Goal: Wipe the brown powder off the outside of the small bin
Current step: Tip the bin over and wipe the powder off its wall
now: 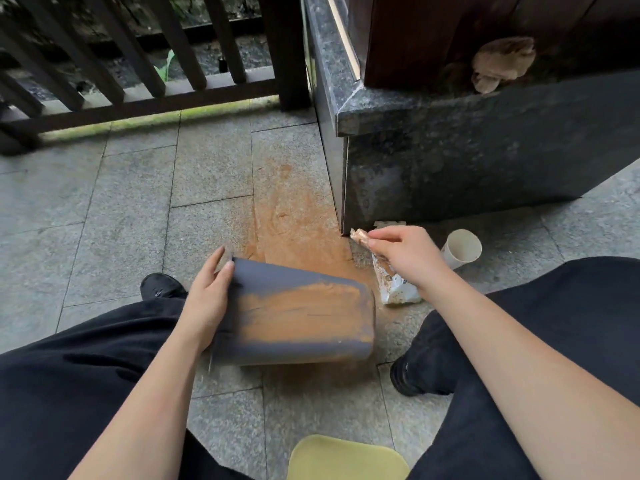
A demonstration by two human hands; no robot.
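The small bin (294,313) is lying on its side on the floor (104,202), long axis running left to right, brown powder (304,311) facing up. The left hand (207,299) is gripping its open rim. The right hand (405,254), beyond its base, is pinching a soiled wipe (360,236).

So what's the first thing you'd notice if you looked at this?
Probably the bright brown powder smeared across the side of the small grey bin, which lies tipped on its side between the person's knees. The left hand steadies its open end. More powder dusts the floor tiles behind it, and the right hand pinches a stained wipe.
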